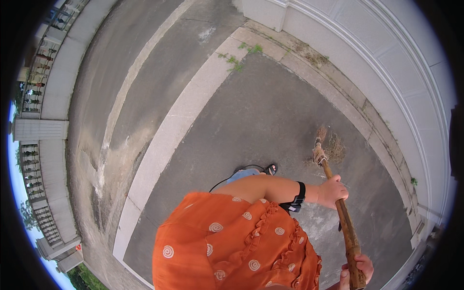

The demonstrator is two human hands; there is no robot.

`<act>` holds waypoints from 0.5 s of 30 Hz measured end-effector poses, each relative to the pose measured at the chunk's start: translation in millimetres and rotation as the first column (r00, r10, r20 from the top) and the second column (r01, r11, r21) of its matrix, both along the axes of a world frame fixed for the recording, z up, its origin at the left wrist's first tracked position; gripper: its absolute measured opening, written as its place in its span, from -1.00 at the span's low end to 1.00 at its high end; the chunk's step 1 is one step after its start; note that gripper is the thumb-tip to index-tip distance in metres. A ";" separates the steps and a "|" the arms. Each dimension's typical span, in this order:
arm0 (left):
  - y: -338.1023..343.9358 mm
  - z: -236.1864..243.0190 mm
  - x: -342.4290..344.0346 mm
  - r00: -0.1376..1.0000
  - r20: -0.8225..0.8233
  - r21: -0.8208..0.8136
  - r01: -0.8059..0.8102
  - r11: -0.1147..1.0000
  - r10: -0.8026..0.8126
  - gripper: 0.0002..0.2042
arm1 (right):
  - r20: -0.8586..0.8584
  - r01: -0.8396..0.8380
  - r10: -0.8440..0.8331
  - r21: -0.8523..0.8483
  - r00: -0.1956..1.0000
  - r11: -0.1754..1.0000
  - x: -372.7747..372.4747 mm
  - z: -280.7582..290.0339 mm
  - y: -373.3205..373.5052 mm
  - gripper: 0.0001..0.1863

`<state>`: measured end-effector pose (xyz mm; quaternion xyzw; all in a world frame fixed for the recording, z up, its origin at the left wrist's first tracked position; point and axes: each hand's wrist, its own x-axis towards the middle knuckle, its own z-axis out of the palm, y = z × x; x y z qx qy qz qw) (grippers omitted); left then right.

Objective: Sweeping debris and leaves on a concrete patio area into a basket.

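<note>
A broom with a rough wooden handle (349, 227) slants across the lower right, its far end down by the pavement. My left hand (333, 191) is closed round the middle of the handle, with a black band and small device on that wrist. Nearer to me, my right hand (358, 269) grips the handle close to its top end. Pale ties wrap the broom's lower part (319, 153). Beside it lies a brown twiggy tangle (335, 149); whether this is bristles or loose debris I cannot tell.
Grey pavement (261, 116) spreads around, bounded by a pale stone strip (169, 135) on the left. A white panelled wall (367, 63) curves along the right. Green weeds (237, 63) grow at the far corner. My sandalled foot (272, 169) shows left of the broom. A balustrade (33, 169) lines the far left.
</note>
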<state>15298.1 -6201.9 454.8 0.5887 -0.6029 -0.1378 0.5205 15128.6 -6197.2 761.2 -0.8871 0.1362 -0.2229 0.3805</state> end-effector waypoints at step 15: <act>-89.6 -85.4 511.8 0.666 0.382 0.043 -0.706 0.707 0.641 -0.71 | 0.380 -0.430 0.213 0.696 0.900 0.575 424.1 -233.4 -273.1 -0.61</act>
